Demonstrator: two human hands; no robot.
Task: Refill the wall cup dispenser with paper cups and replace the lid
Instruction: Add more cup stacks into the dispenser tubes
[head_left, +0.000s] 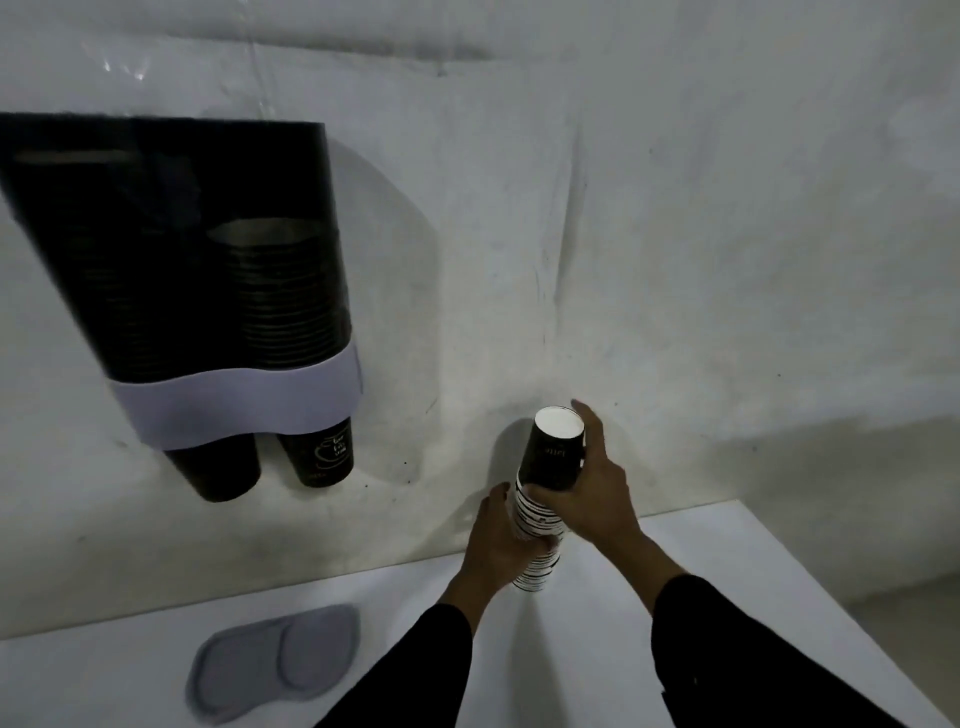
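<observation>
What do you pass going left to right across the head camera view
Wall cup dispenser → grey lid on the table → left hand → stack of paper cups → right hand.

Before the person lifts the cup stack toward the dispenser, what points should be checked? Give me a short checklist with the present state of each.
1. Both hands grip the cup stack: ok. The left hand holds its lower part, the right hand holds the upper black cup.
2. Dispenser open on top: cannot tell; the top edge is dark, but the lid is off.
3. Lid out of the way: ok, it lies on the table, left of the arms.
4. Room in the right tube: ok, its cups end well below the top.
5. Room in the left tube: cannot tell, too dark.
6. Stack straight: not ok, it bends slightly in the middle.
</observation>
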